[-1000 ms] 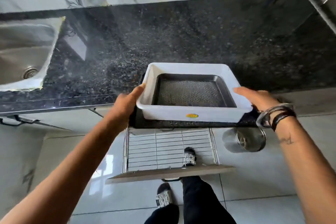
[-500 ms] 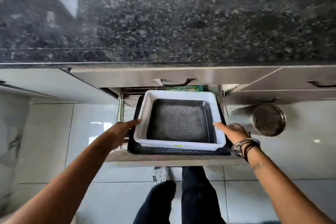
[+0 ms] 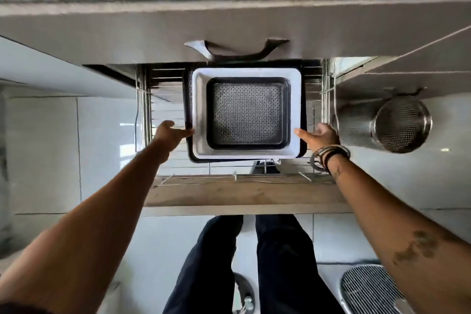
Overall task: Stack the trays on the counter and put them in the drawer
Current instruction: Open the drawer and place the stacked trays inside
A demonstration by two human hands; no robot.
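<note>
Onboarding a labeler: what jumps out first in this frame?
The nested tray stack, white tray sitting in a larger black tray and holding a smaller black mesh-bottomed one, in the open wire drawer at centre. The left hand and right hand flank it, fingers at the white rim. A steel mesh canister lies on the floor at right.

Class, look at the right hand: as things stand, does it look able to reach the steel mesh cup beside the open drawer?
Probably yes: the right hand sits just beside the mesh cup, with only the drawer's wire side between them.
</note>
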